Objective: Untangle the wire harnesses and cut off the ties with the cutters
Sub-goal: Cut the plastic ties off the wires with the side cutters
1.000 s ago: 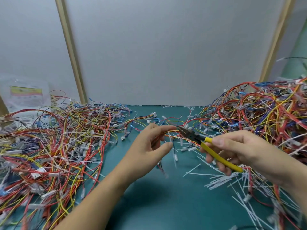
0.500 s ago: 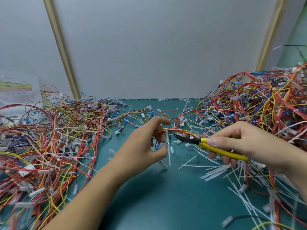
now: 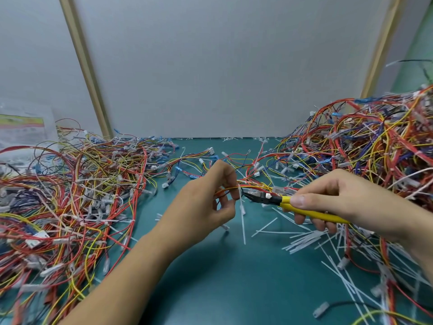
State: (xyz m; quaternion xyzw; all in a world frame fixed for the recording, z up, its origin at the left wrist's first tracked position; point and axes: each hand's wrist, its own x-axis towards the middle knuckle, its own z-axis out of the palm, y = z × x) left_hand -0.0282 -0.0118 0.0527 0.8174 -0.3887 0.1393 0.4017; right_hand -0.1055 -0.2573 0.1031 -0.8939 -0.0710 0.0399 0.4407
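Pinching the wire harness (image 3: pixel 255 186) in my left hand (image 3: pixel 210 202), curled tight round it, tie (image 3: pixel 243 221) dangling just below. Right hand (image 3: pixel 339 202) wraps the yellow cutters (image 3: pixel 271 200), tips at the tie's head. Bare green mat (image 3: pixel 234 282) opens beneath my grip; wire heaps (image 3: pixel 70 195) crowd both flanks.

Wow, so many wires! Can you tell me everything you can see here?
held harness: one, red, yellow and orange, between the hands
cable tie: one, white, hanging from held harness
cutters: one, yellow handles, dark head, tip by the tie
left pile: one, mixed colours, table's left
right pile: one, mixed colours, table's right
cut ties: many, white, beneath right hand
table: one, teal
bag: one, clear, far left
left hand: pinches held harness
right hand: grips cutters
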